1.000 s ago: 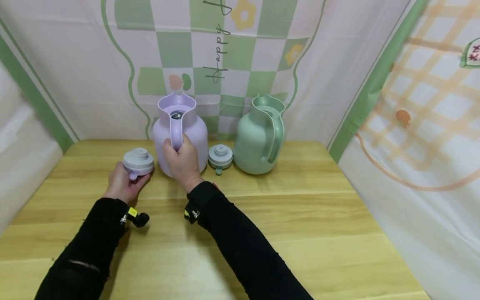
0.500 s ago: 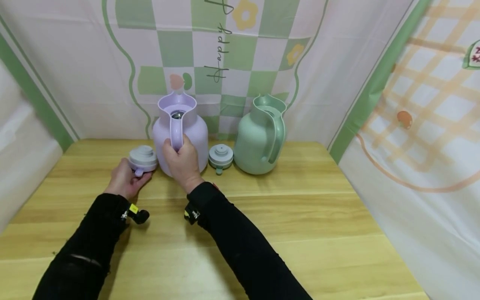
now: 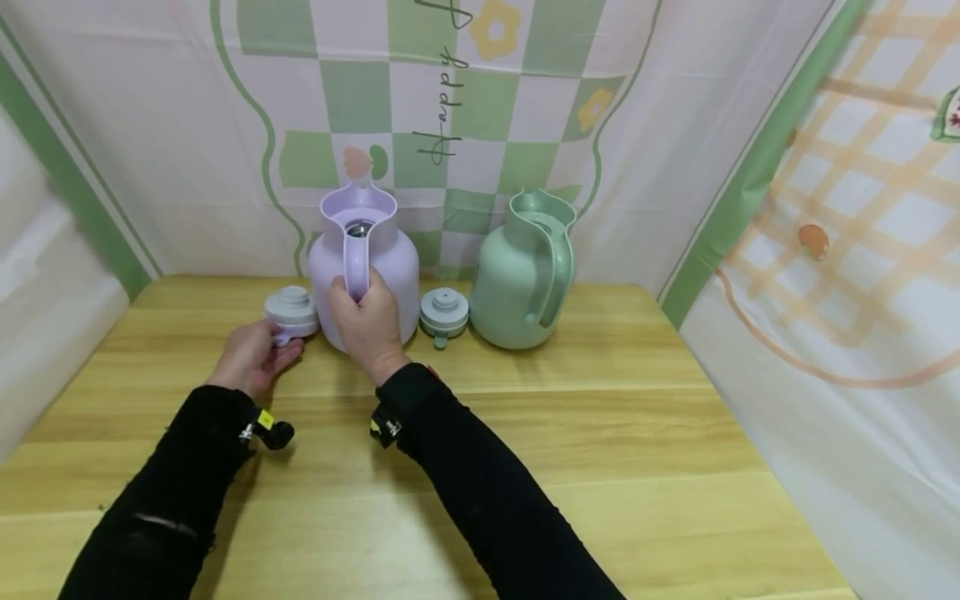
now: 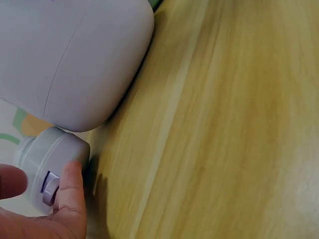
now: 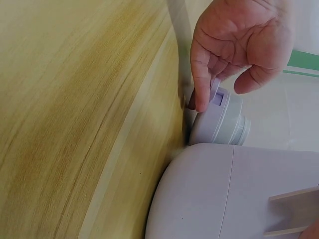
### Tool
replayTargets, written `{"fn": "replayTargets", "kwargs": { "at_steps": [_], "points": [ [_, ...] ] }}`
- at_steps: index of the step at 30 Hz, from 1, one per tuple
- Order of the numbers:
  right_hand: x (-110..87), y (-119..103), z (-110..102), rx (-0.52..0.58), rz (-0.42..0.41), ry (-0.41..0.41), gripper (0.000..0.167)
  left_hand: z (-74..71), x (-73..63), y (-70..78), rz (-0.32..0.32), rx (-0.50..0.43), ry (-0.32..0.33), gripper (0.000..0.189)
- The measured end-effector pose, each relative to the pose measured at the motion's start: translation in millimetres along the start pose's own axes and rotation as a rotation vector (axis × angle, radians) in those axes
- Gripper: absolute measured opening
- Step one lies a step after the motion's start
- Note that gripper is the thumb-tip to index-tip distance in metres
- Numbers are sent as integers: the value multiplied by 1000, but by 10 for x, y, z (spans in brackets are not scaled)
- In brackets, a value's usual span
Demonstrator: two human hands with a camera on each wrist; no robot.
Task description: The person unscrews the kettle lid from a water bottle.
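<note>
A lilac vacuum jug (image 3: 400, 267) stands at the back of the table, its top uncovered and a metal neck showing inside. My right hand (image 3: 371, 327) grips its handle. Left of the jug, close against its base, sits a grey stopper lid (image 3: 292, 307) with a lilac tab. My left hand (image 3: 251, 354) is at this lid's near side. In the left wrist view a straight finger (image 4: 72, 191) touches the lid beside the tab, while the thumb (image 4: 12, 181) stands apart from it. The right wrist view shows the lid (image 5: 219, 117) low by the tabletop.
Right of the lilac jug lies a second grey lid (image 3: 444, 310) with a green tab. A green vacuum jug (image 3: 504, 287) stands beside it, handle turned to the right. The wooden table (image 3: 600, 467) ends at a patterned cloth backdrop (image 3: 480, 108).
My left hand has moved the lilac-tabbed lid right and slightly back, up beside the jug, and its thumb has come off the lid's side. The right hand keeps its grip on the jug's handle.
</note>
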State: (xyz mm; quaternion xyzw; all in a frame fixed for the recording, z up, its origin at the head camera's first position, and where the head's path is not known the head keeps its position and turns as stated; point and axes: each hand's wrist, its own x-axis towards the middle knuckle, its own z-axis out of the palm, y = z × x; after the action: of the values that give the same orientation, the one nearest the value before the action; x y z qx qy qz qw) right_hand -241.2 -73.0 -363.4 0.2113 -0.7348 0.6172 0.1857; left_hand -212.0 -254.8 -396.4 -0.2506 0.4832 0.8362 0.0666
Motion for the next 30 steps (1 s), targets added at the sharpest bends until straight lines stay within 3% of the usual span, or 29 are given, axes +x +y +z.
{"fn": "replayTargets", "kwargs": {
  "at_steps": [2, 7, 11, 23, 30],
  "points": [
    [-2, 3, -1, 1, 1, -1, 20, 11, 3, -12, 26, 78, 17, 30],
    [-8, -1, -6, 3, 5, -6, 20, 8, 19, -41, 71, 281, 46, 57],
    [-9, -7, -9, 6, 1, -5, 20, -4, 15, -50, 75, 407, 67, 64],
    [0, -3, -7, 18, 11, -8, 21, -51, 57, -112, 115, 538, 93, 63],
    [5, 7, -11, 37, -15, -11, 22, -33, 98, -139, 113, 561, 129, 61]
  ]
}}
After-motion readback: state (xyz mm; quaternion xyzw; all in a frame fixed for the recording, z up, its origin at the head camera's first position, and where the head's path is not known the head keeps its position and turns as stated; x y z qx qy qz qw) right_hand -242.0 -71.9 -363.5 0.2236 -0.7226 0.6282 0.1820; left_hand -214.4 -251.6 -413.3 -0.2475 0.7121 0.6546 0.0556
